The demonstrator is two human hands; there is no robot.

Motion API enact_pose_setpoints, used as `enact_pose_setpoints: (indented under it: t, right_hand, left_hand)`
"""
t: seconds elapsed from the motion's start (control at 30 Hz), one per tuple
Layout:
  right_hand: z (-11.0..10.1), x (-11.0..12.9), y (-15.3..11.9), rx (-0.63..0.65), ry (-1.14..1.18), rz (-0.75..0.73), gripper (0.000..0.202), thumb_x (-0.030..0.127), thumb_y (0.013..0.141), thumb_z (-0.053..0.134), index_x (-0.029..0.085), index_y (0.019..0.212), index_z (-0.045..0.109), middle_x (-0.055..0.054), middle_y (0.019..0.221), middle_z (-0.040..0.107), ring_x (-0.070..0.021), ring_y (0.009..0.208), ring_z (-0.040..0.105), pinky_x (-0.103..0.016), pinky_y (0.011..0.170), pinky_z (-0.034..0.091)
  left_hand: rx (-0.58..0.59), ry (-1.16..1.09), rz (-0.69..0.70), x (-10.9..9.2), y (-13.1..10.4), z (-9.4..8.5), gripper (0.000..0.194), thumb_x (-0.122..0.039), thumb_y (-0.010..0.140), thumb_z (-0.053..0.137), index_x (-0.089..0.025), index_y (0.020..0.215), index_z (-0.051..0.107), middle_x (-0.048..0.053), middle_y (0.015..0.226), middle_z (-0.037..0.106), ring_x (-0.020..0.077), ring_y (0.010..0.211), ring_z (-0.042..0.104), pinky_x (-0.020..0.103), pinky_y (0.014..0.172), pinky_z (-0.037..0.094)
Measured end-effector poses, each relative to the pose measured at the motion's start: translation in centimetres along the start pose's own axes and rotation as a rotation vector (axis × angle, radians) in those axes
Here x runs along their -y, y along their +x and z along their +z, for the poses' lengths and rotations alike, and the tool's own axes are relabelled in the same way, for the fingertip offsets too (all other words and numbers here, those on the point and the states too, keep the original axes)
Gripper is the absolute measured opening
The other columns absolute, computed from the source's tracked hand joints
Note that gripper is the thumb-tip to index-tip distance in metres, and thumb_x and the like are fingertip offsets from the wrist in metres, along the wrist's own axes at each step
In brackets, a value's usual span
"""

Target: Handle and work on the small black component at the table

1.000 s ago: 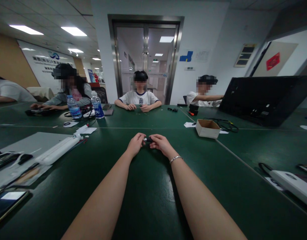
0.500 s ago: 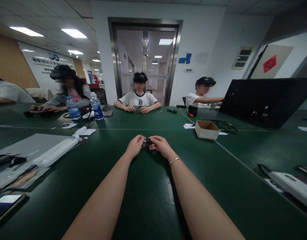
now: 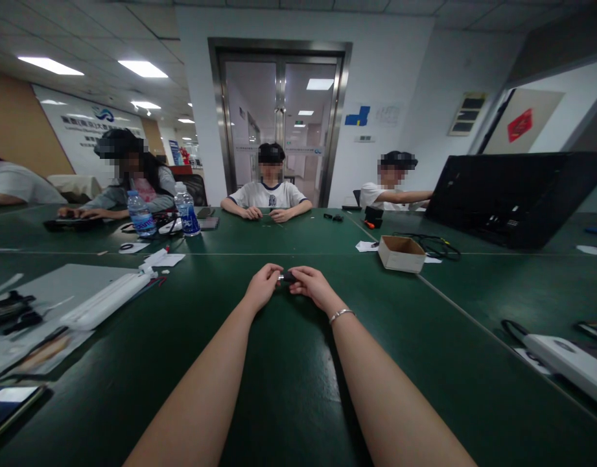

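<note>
Between my two hands is a small black stick with a silver end (image 3: pixel 287 277), much like a USB flash drive. The fingers and thumb of my left hand (image 3: pixel 265 285) are closed at its silver end. My right hand (image 3: pixel 314 285), below a silver bracelet (image 3: pixel 341 315), pinches the black body from the other side. Both hands are low over the green table (image 3: pixel 288 363). Fingertips cover part of the stick, so its exact kind is hard to make out.
An open cardboard box (image 3: pixel 402 254) stands ahead to the right, near a large black monitor (image 3: pixel 516 198). Water bottles (image 3: pixel 187 211), a white power strip (image 3: pixel 108 299) and a phone (image 3: pixel 13 412) are at left. A white device (image 3: pixel 568 366) lies at right. Several people sit around the table.
My hands keep the same hold and have hardly moved. The silver end shows slightly more between the fingers. The camera view has shifted a little.
</note>
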State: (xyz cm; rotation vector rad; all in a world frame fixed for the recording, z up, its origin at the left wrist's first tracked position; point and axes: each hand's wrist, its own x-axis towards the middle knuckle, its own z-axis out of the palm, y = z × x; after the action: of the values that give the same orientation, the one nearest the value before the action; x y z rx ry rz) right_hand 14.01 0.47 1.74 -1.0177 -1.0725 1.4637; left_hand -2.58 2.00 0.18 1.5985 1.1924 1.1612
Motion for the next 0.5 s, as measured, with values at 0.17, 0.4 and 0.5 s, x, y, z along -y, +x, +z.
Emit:
enact_pose_setpoints:
  t: [0.17,0.4,0.5]
  right_hand:
    - [0.02,-0.06,0.04,-0.002,0.002,-0.012,0.003,0.010,0.090,0.061,0.011,0.089,0.064,-0.004,0.066,0.065,-0.0107,0.049,0.062,-0.019,0.050,0.057]
    - [-0.11,-0.15,0.10,0.005,0.010,-0.020,0.001,0.012,0.089,0.065,0.011,0.088,0.065,-0.005,0.069,0.066,-0.0101,0.049,0.062,-0.020,0.050,0.057]
    - [-0.12,-0.14,0.12,0.014,0.010,-0.018,0.003,0.013,0.087,0.067,0.011,0.088,0.064,-0.005,0.068,0.066,-0.0106,0.049,0.063,-0.020,0.050,0.057]
  left_hand:
    - [0.000,-0.017,-0.037,-0.19,-0.02,0.08,0.028,-0.037,0.083,0.049,-0.017,0.098,0.062,0.000,0.067,0.057,0.0115,0.056,0.049,0.022,0.054,0.038]
    - [0.004,-0.025,-0.020,-0.12,0.04,0.15,0.029,-0.038,0.081,0.053,-0.016,0.098,0.063,0.001,0.068,0.059,0.0121,0.057,0.052,0.023,0.055,0.040]
    - [0.023,-0.019,-0.003,0.00,0.04,0.11,0.027,-0.036,0.082,0.054,-0.016,0.098,0.063,0.002,0.070,0.061,0.0132,0.062,0.055,0.023,0.056,0.041]
